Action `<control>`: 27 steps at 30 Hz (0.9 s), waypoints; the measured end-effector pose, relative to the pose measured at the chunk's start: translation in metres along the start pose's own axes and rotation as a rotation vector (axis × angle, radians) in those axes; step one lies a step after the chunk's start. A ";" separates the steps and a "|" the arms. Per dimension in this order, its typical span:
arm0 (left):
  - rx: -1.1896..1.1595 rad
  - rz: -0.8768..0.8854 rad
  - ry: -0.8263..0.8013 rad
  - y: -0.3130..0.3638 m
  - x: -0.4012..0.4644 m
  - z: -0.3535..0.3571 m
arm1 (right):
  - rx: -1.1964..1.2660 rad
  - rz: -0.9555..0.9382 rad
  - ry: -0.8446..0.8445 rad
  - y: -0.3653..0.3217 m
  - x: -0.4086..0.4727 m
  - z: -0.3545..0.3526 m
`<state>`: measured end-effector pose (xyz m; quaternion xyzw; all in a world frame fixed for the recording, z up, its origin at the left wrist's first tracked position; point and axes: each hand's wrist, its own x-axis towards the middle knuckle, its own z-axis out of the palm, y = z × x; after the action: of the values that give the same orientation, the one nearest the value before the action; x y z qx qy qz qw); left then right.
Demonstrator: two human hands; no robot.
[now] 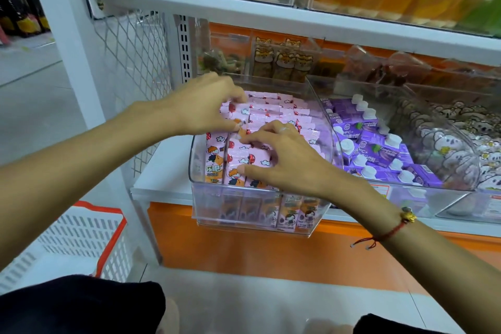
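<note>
Pink packets (238,160) with a cartoon figure fill the clear bin (194,171) at the front left end of the white shelf (162,187). They are packed in rows. The front row stands nearly upright and leans back, with the long axis running 6 to 12 o'clock, top ends toward 12 and printed faces toward the viewer. More of the same print shows through the bin's front wall lower down. The left hand (200,108) comes in from 8 o'clock. Its fingers are curled over the back rows with the thumb tucked under, pinching a small bunch of packets between thumb and fingertips. How many it has, cannot tell. The right hand (287,160) comes in from 4 o'clock. Its fingers are spread wide and mostly straight, laid flat on the packet tops. The thumb rests on the face of a front-row packet and the index tip almost meets the left thumb. It grips nothing. There is a ring (284,129) on one finger and a red string bracelet (390,233) at the wrist. At 3 o'clock from the bin, touching it, a second clear bin holds purple cartons (379,144) with white caps. Past that are bear-print packs (447,144). At 10 o'clock is a wire mesh panel (135,49). At 7 o'clock on the floor is a white basket (81,230) with a red rim.
</note>
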<state>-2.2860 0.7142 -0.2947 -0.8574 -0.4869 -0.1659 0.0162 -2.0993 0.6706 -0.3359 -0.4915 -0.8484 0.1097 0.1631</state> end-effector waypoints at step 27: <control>-0.065 0.017 0.055 0.006 -0.006 0.006 | -0.200 -0.060 0.108 0.009 -0.022 0.000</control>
<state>-2.2826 0.7073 -0.3015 -0.8566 -0.4735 -0.2048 0.0031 -2.0818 0.6564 -0.3430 -0.4847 -0.8596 -0.0073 0.1618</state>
